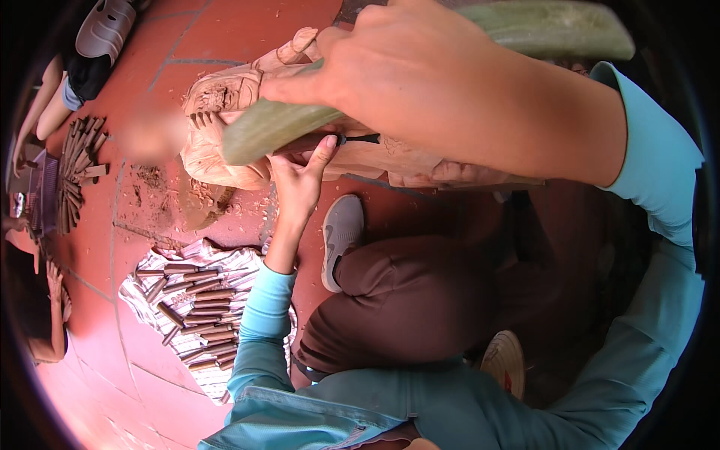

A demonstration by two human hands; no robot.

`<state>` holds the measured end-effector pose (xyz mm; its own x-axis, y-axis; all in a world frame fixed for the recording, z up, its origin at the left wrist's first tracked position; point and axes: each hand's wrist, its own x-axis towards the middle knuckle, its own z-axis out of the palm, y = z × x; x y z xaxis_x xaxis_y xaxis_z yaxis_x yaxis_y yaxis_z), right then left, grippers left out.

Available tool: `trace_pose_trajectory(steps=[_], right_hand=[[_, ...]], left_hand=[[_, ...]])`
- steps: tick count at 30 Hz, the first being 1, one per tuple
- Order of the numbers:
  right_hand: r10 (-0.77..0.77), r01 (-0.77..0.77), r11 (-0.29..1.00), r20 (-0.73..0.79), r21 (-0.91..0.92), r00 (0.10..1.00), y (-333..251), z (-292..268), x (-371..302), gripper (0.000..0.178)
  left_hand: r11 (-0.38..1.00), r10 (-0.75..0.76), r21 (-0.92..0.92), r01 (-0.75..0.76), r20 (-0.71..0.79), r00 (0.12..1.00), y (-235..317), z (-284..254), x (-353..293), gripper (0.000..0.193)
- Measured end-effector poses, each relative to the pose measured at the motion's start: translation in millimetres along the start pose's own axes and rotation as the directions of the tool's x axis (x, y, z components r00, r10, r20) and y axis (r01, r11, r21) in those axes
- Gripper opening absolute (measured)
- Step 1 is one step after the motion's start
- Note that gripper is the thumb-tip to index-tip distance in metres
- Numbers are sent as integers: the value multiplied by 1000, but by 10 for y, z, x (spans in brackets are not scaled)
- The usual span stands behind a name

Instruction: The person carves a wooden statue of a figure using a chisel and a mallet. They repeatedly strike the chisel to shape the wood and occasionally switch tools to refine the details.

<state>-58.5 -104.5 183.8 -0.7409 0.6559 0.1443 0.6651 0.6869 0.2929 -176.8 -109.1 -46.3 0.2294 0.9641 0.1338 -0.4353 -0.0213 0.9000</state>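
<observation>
My right hand (375,64) is closed round a thick greenish wooden club (559,30), which slants across the upper part of the view. Its near end passes just over my left hand (298,180). In that left hand, the thumb and fingers grip a chisel (309,142) by its brown handle, and the dark blade points right toward the wood. The club hides part of the handle and some of my left fingers. Beneath both hands lies a carved pale wooden figure (225,161) with robe folds and a small carved hand; my right forearm covers much of its middle.
Several brown-handled chisels (214,309) lie on a striped cloth (154,266) at lower left. Another chisel pile (75,172) sits near a purple basket (45,195). Other people's hands (55,281) show at the left edge. Wood shavings dot the red tiled floor (90,247).
</observation>
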Motion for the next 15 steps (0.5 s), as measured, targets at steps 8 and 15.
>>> trace_pose_trajectory(steps=[8, 15], right_hand=[[-29, 30, 999, 29, -23, 999, -54, -25, -101, 37], [-16, 16, 1000, 17, 11, 1000, -130, -72, -227, 36]], left_hand=[[1000, 15, 24, -16, 27, 1000, -36, 55, -39, 27], [996, 17, 89, -16, -19, 1000, -102, 54, -124, 28]])
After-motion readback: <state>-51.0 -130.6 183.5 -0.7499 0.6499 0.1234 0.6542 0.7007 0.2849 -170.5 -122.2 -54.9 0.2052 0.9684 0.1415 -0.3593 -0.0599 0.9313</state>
